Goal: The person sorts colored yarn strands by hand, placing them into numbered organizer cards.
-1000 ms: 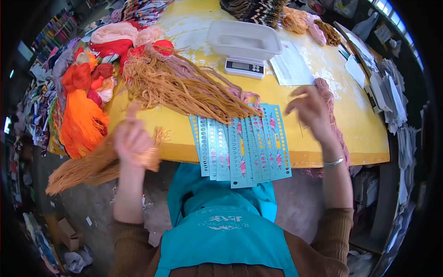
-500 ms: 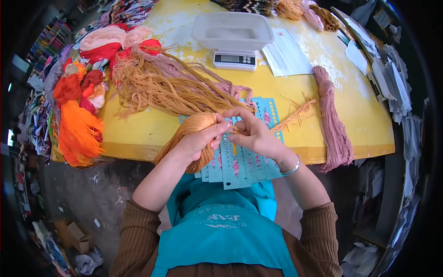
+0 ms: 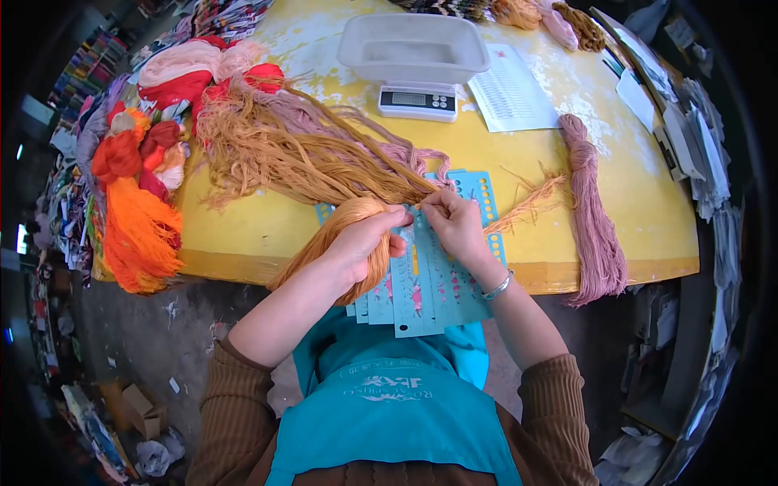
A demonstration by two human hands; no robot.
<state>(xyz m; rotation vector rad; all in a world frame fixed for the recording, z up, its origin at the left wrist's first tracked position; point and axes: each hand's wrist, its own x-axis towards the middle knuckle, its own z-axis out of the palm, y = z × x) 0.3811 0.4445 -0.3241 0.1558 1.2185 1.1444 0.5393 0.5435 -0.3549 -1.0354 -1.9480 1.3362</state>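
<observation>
A thick golden-orange skein of thread (image 3: pixel 340 239) is held in my left hand (image 3: pixel 365 243), whose fingers wrap over its right side. Close by on the right, my right hand (image 3: pixel 455 225) is closed in a pinch at the top of the blue punched cards (image 3: pixel 417 292); what lies between its fingertips is too small to make out. The cards, printed with pink flowers, are fanned over the table's front edge beneath both hands. Loose golden-brown thread (image 3: pixel 308 158) spreads behind them. Frayed orange strands (image 3: pixel 527 206) lie right of my right hand.
A white scale (image 3: pixel 417 103) carries a clear plastic tub (image 3: pixel 413 49), with a printed sheet (image 3: pixel 515 89) beside it. A mauve skein (image 3: pixel 596 211) hangs over the yellow table's (image 3: pixel 227 263) front edge. Orange and red skeins (image 3: pixel 138 219) lie at left.
My right hand has moved slightly right, with its fingers turned downward into a pinch, away from my left hand. The view has shifted a little.
</observation>
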